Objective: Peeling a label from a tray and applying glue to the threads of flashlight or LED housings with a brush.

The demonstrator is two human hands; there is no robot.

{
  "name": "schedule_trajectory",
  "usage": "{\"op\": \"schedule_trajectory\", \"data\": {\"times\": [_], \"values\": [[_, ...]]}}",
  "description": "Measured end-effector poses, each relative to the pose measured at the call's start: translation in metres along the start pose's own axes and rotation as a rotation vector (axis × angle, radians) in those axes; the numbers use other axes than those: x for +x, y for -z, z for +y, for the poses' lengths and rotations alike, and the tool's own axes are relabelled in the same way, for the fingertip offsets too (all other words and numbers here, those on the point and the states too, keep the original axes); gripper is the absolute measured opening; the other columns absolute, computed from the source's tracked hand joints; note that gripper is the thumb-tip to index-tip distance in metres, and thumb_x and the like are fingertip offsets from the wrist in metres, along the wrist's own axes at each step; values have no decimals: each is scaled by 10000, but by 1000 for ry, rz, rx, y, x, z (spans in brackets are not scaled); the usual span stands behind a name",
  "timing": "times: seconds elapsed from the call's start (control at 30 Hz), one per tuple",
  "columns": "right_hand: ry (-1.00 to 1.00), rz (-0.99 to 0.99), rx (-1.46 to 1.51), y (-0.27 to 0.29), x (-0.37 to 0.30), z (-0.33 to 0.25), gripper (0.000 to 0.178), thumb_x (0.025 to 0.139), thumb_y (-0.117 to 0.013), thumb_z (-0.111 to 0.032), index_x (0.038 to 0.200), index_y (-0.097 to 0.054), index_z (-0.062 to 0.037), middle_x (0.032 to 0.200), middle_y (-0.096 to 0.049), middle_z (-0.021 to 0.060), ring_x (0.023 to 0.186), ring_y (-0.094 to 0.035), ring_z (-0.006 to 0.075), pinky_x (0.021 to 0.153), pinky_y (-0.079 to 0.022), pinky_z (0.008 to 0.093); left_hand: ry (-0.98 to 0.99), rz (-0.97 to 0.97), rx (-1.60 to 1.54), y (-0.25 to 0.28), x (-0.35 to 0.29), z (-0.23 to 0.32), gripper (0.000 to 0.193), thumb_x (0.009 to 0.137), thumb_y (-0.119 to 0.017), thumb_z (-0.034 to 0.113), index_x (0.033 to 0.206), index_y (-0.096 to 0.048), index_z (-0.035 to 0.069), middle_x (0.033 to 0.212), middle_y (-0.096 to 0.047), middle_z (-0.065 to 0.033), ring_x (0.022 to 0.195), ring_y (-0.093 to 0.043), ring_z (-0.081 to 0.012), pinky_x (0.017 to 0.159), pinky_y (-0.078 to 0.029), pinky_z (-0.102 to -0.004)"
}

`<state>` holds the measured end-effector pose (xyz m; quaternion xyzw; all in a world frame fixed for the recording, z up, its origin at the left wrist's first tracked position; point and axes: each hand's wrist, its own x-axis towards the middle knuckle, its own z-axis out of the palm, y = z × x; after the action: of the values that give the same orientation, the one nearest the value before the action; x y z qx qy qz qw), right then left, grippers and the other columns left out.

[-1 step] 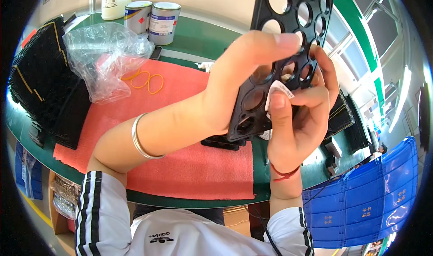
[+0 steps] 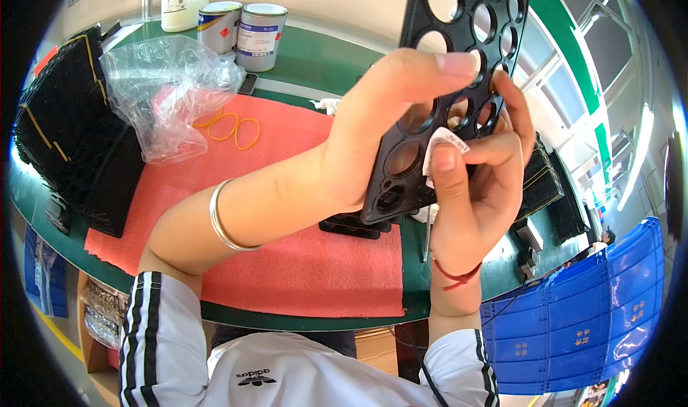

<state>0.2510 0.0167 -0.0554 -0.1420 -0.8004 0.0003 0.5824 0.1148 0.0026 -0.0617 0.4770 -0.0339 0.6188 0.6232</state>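
A black plate with rows of round holes [image 2: 401,131] is held up tilted in front of me. My left hand [image 2: 390,106] grips its near side, with the thumb lying across the face by one of the holes. At the plate's lower part, my right hand [image 2: 480,177] pinches a small white piece with faint print [image 2: 438,143] between thumb and forefinger, against the face of the plate. Whether this piece is a label or a scrap of cloth I cannot tell. The other right fingers curl at the plate's far edge, partly hidden.
A red mat [image 2: 287,278] covers part of the green table [image 2: 322,66]. On the left are stacked black plates [image 2: 64,127], a clear plastic bag [image 2: 168,98] and yellow rubber bands [image 2: 240,131]. Two cans [image 2: 259,41] and a white jug [image 2: 183,5] stand behind. More black stacks [image 2: 541,185] sit right.
My right hand has shifted very slightly to the right, its thumb and wrist moving with the white piece. The left hand and the plate have stayed in place.
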Motion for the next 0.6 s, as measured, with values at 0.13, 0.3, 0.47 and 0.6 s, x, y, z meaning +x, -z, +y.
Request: {"op": "schedule_trajectory", "data": {"times": [0.13,0.3,0.47,0.6], "values": [[-282,62,486,1,6,-9,189,841,-576,-219,802,-489,-55,1289,-376,155,1014,-495,162,867,-379,273,-16,39,-3,-2,3,2,333,859,-477,329,1106,-485,105,925,-513,-65,820,-490,-122,674,-393,-232],[2,9,-1,-3,1,3,162,821,-599,-174,780,-489,-63,1294,-351,164,1045,-459,179,883,-345,284,-115,64,64,-4,5,0,285,875,-461,304,1098,-481,127,903,-481,-52,792,-468,-130,695,-381,-234],[-123,-24,209,-1,2,6,158,854,-550,-185,788,-485,-57,1291,-359,147,1067,-461,188,905,-351,308,108,169,-105,-14,8,4,378,798,-494,429,991,-523,105,797,-525,-29,707,-491,-104,639,-396,-232],[-476,142,862,-5,8,-11,197,873,-510,-237,859,-494,-41,1266,-390,142,1079,-463,200,907,-385,335,154,175,-74,-17,4,11,406,776,-478,476,979,-525,128,826,-547,-35,716,-508,-103,638,-402,-238]]}}
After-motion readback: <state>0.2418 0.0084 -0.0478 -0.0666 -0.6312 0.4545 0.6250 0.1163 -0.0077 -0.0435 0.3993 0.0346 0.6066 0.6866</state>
